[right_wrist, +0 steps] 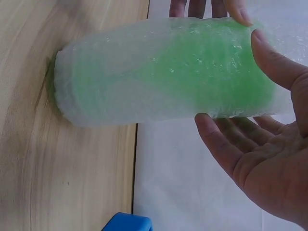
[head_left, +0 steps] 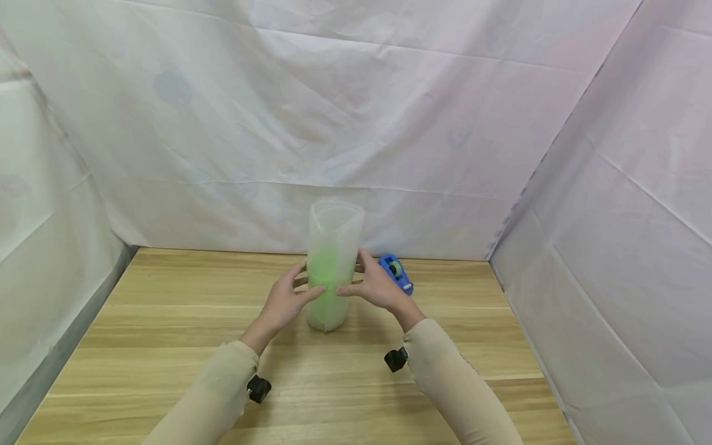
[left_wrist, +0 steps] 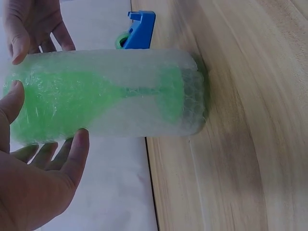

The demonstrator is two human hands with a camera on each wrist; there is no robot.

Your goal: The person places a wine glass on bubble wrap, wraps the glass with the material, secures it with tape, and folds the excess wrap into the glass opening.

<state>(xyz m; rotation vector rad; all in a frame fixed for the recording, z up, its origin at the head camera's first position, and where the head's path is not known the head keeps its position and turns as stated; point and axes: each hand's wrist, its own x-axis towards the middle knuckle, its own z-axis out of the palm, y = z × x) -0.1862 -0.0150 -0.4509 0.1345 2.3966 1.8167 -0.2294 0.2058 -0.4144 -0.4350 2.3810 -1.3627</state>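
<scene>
A green stemmed glass wrapped in a tall roll of bubble wrap (head_left: 332,272) stands upright on the table, with the wrap rising past its bowl into an open top. Its bowl, thin stem and foot show through the wrap in the left wrist view. From the left side my left hand (head_left: 285,301) holds the roll, thumb on the near face and fingers around the side. My right hand (head_left: 381,287) holds it from the opposite side in the same manner, at about bowl height. Both thumbs (left_wrist: 13,103) lie near each other on the wrap.
Behind my right hand, a blue tape dispenser (head_left: 396,274) with a roll of greenish tape lies near the table's back edge. The wooden table (head_left: 183,321) is bordered by pale hanging cloth (head_left: 267,123) at the back and both sides.
</scene>
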